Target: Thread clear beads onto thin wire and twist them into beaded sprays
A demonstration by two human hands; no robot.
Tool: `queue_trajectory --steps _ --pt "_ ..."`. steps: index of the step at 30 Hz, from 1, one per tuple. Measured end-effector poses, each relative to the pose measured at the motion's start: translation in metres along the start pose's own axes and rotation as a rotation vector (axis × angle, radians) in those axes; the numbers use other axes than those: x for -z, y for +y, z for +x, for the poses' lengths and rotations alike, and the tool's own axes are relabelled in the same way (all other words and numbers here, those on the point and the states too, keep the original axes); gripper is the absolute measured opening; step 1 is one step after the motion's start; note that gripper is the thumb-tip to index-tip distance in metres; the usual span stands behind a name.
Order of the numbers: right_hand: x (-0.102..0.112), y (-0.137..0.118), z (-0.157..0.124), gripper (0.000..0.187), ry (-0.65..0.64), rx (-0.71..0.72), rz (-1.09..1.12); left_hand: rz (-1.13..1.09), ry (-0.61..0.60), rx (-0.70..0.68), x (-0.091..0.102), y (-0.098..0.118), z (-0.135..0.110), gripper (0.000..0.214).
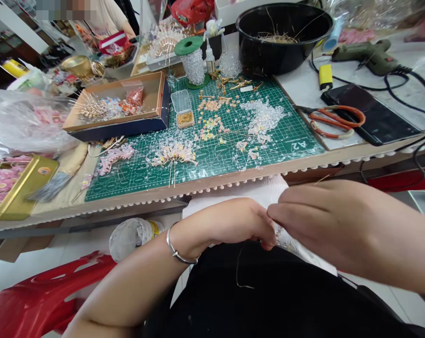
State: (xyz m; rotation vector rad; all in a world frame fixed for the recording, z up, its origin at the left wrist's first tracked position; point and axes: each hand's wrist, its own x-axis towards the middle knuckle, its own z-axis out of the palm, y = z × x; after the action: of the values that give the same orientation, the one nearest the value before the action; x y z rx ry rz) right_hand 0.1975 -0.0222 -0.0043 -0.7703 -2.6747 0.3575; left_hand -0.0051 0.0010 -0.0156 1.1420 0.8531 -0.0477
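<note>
My left hand (pixel 242 220), with a silver bangle at the wrist, is closed in a pinch over my lap. At its fingertips shows a small beaded piece (pixel 280 235), mostly hidden by both hands. My right hand (pixel 325 225) is bent over close beside it, fingers pressed together; what they grip is hidden. A thin gold wire (pixel 238 267) hangs below my left hand against the black clothing. On the green cutting mat (pixel 135 180) ahead lie a pink beaded hair comb (pixel 175 154), a second pink flower piece (pixel 116 157) and scattered clear beads (pixel 263 117).
Scissors (pixel 339 119), a phone (pixel 370 112) and a glue gun (pixel 369 55) lie at the right. A black basin (pixel 283 51) with wire, a bead spool (pixel 193 63) and a cardboard box (pixel 121 108) stand behind. A brush (pixel 61 176) and gold tin (pixel 26 192) are left. Another person (pixel 109 19) sits across.
</note>
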Motion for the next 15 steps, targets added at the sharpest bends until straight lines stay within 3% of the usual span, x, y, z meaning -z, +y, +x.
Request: queue_trajectory --steps 4,9,12,15 --pt "0.003 -0.009 -0.01 0.027 0.041 0.009 -0.072 -0.167 0.039 -0.039 0.006 -0.007 -0.003 0.014" --pt "-0.005 0.006 -0.028 0.029 0.104 -0.121 0.022 -0.382 0.074 -0.078 0.011 -0.01 -0.012 0.012" --pt "-0.008 0.013 -0.034 0.036 0.117 -0.138 0.109 -0.396 0.07 -0.102 0.008 -0.009 -0.016 0.011" --pt "-0.007 0.012 -0.034 0.038 0.126 -0.155 0.138 -0.235 0.144 -0.144 0.004 -0.006 -0.02 0.011"
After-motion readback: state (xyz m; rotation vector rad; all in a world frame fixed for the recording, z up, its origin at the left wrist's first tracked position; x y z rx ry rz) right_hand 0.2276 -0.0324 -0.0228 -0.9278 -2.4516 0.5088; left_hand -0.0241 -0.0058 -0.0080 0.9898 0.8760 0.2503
